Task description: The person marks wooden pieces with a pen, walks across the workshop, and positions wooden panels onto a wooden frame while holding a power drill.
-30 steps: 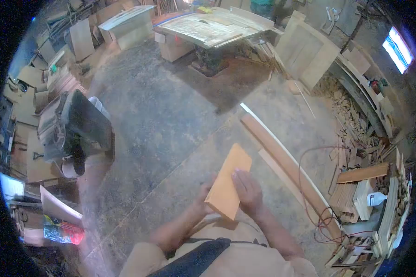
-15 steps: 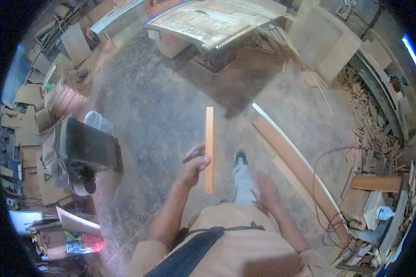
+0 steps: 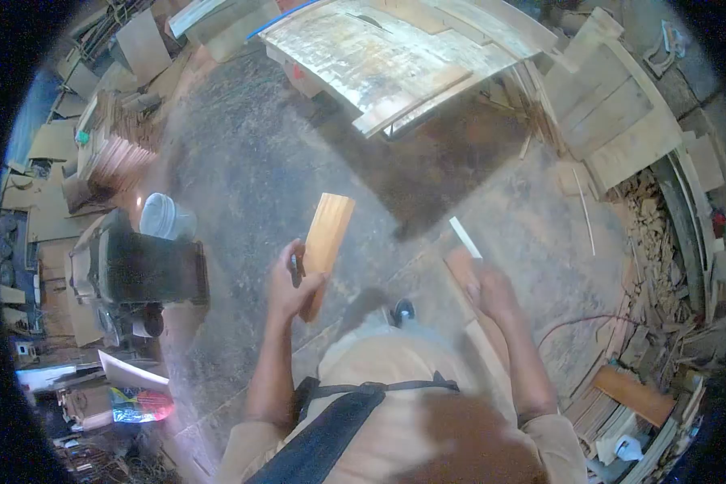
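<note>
Wooden and orange-brown, a flat board (image 3: pixel 324 246) stands nearly upright in your left hand (image 3: pixel 289 286), tilted a little to the right. Your left grip is pressed around its lower end, fingers wrapped on the near face, and a dark pencil-like stick (image 3: pixel 295 266) sits between the fingers and the wood. Your right hand (image 3: pixel 484 289) hangs free at your side with its grip loosely spread, holding nothing; it is blurred. Between your arms, the toe of your dark shoe (image 3: pixel 402 310) shows on the grey concrete floor (image 3: pixel 242 177). A dark strap (image 3: pixel 339 427) crosses your tan shirt.

Just beyond your right hand, a long plank (image 3: pixel 465 242) with a pale edge lies on the floor. To your left stands a dark machine (image 3: pixel 141 270), with a pale plastic bucket (image 3: pixel 165 218) just behind it. Ahead of you, well apart from the board, is a large worn desk (image 3: pixel 395 48) with a pale, scuffed top. To its right leans a pallet-like wooden panel (image 3: pixel 613 105). Offcuts and scrap wood (image 3: pixel 661 266) are heaped along the right wall, and a thin red cable (image 3: pixel 573 323) trails on the floor near them.
</note>
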A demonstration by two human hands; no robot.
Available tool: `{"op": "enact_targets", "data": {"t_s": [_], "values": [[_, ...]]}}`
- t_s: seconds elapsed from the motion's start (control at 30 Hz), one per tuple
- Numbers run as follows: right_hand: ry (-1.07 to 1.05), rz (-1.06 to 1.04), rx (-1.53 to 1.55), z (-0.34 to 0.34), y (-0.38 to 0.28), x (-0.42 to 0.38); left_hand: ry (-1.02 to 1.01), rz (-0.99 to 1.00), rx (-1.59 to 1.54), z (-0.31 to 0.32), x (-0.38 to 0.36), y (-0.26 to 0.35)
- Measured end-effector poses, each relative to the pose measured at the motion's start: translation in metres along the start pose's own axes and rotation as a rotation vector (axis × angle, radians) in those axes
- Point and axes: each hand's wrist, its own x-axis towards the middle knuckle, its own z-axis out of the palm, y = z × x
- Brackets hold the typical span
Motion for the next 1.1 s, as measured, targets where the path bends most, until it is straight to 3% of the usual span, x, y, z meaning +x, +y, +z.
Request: {"op": "enact_targets", "data": {"t_s": [0.2,0.3,0.37,0.47,0.63,0.67,0.73,0.9,0.97,1.0,1.1], "values": [[0.059,0.102,0.149,-0.014,0.029,0.097,-0.026,0.071,0.069,0.038,0.147,0.031],[-0.046,0.178,0.105,-0.009,0.045,0.134,-0.087,0.045,0.228,0.054,0.233,0.06],[-0.077,0.285,0.153,-0.032,0.021,0.149,-0.059,0.063,0.18,0.069,0.277,0.062],[0.009,0.292,0.187,-0.035,0.041,0.187,-0.051,0.205,0.295,0.091,0.368,0.087],[0.0,0.427,0.378,-0.051,0.047,0.238,-0.06,0.394,0.329,0.137,0.475,0.074],[-0.007,0.459,0.372,-0.058,0.045,0.248,-0.152,0.3,0.382,0.143,0.491,0.075],[-0.023,0.521,0.359,-0.068,0.046,0.268,-0.137,0.327,0.407,0.159,0.513,0.077],[0.083,0.337,0.227,-0.069,0.099,0.331,-0.199,0.233,0.4,0.196,0.562,0.085],[0.082,0.331,0.22,-0.084,0.112,0.377,-0.034,0.416,0.329,0.214,0.578,0.079],[0.124,0.361,0.399,-0.088,0.124,0.4,0.034,0.499,0.301,0.223,0.588,0.084],[-0.033,0.072,0.155,-0.111,0.163,0.496,0.161,0.594,0.25,0.245,0.62,0.114]]}}
